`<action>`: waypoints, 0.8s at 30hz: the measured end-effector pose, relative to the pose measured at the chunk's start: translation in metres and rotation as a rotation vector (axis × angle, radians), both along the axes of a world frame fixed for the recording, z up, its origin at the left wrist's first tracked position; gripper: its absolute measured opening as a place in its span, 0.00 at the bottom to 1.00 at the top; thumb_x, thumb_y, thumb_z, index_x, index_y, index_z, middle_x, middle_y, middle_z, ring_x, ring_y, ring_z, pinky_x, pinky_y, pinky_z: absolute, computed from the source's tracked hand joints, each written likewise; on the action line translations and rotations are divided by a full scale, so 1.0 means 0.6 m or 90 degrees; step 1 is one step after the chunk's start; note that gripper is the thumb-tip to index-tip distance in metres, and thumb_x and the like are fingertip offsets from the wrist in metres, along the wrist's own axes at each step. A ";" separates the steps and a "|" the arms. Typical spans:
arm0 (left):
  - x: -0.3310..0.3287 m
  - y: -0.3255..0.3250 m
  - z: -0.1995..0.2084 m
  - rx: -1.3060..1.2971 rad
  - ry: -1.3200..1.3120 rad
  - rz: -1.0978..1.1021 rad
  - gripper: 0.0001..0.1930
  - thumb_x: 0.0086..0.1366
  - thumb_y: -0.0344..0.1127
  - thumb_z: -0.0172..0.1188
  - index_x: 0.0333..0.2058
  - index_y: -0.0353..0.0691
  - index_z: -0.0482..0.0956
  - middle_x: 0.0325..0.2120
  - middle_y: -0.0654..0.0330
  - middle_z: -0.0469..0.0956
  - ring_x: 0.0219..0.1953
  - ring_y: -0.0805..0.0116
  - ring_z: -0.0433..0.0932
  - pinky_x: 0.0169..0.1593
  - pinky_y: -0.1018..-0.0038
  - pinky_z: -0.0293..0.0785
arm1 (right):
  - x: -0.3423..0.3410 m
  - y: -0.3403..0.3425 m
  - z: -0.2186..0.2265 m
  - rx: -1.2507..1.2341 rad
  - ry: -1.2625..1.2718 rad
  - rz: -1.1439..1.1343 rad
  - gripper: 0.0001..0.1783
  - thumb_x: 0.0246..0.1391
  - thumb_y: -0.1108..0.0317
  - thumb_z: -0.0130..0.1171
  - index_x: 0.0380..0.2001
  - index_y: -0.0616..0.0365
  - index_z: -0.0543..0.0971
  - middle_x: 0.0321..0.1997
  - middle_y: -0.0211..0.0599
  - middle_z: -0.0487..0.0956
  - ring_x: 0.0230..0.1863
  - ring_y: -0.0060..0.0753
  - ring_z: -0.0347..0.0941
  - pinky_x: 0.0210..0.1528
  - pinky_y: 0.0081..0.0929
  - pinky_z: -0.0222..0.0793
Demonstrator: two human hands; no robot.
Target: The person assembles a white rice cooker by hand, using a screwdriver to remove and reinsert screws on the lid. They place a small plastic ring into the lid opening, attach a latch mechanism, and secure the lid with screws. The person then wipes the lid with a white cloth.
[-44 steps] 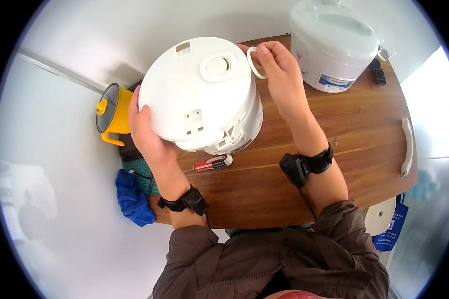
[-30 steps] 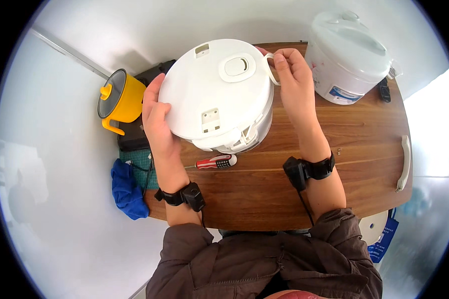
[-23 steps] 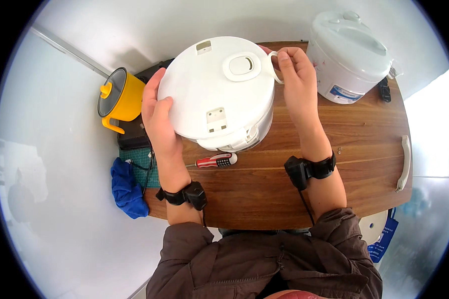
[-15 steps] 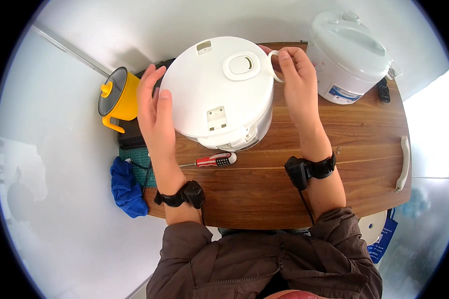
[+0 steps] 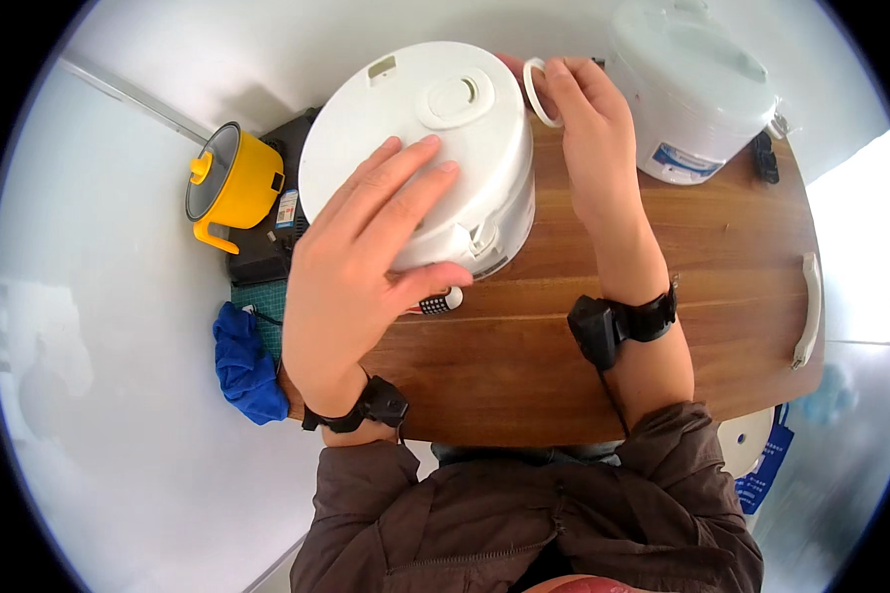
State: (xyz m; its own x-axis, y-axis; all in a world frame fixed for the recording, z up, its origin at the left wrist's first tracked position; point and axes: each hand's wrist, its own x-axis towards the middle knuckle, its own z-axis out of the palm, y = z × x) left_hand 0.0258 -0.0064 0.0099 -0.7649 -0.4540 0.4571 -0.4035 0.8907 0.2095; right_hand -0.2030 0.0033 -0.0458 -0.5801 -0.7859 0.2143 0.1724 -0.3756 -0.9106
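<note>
- white rice cooker (image 5: 475,143): partly beneath the left hand (image 5: 361,237), fingers loosely spread, gripping nothing
- white ring (image 5: 530,91): pinched in the right hand (image 5: 593,124), beside the lid

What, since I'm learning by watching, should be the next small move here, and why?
Perhaps press the left hand lightly on the white lid to steady it: that hand is spread over the top, while the right hand pinches a white loop beside the lid.

wood-grain table (image 5: 524,366) | glossy white wall (image 5: 119,296), left | bright patch (image 5: 855,217), right
</note>
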 end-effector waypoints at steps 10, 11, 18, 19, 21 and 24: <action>-0.007 -0.017 -0.014 -0.071 0.132 -0.025 0.30 0.66 0.54 0.64 0.59 0.38 0.79 0.59 0.52 0.80 0.60 0.48 0.79 0.58 0.63 0.78 | -0.010 -0.012 -0.010 -0.152 -0.142 0.125 0.11 0.76 0.66 0.48 0.43 0.63 0.75 0.51 0.40 0.83 0.48 0.23 0.78 0.49 0.21 0.74; -0.006 -0.021 -0.017 -0.081 0.165 -0.028 0.29 0.69 0.54 0.62 0.59 0.38 0.79 0.58 0.50 0.80 0.59 0.48 0.80 0.58 0.63 0.78 | -0.006 -0.009 -0.003 -0.166 -0.168 0.141 0.11 0.76 0.66 0.49 0.43 0.63 0.76 0.49 0.39 0.83 0.46 0.22 0.78 0.48 0.20 0.74; -0.009 -0.042 -0.025 -0.177 0.297 -0.001 0.30 0.78 0.55 0.50 0.59 0.29 0.77 0.53 0.48 0.83 0.53 0.55 0.84 0.56 0.67 0.78 | -0.009 0.002 0.009 -0.055 0.023 -0.024 0.10 0.71 0.67 0.57 0.40 0.65 0.80 0.35 0.31 0.84 0.32 0.15 0.73 0.35 0.17 0.69; -0.007 -0.041 -0.026 -0.174 0.315 0.014 0.30 0.79 0.55 0.49 0.59 0.29 0.77 0.53 0.48 0.83 0.53 0.56 0.84 0.56 0.68 0.78 | -0.007 0.007 0.016 -0.012 0.097 -0.074 0.10 0.70 0.67 0.59 0.39 0.65 0.81 0.33 0.30 0.84 0.30 0.15 0.72 0.33 0.17 0.69; -0.003 -0.050 -0.028 -0.173 0.355 0.013 0.30 0.79 0.54 0.48 0.59 0.29 0.77 0.52 0.49 0.84 0.51 0.60 0.84 0.55 0.69 0.78 | -0.009 0.015 0.028 0.004 0.173 -0.103 0.10 0.67 0.68 0.61 0.38 0.67 0.84 0.29 0.29 0.83 0.29 0.15 0.71 0.31 0.18 0.68; 0.001 -0.058 -0.029 -0.166 0.390 0.018 0.28 0.79 0.52 0.50 0.59 0.29 0.78 0.52 0.49 0.84 0.50 0.62 0.84 0.54 0.71 0.78 | -0.010 0.018 0.054 0.026 0.209 -0.103 0.11 0.64 0.69 0.63 0.39 0.68 0.86 0.28 0.29 0.83 0.29 0.15 0.72 0.31 0.19 0.68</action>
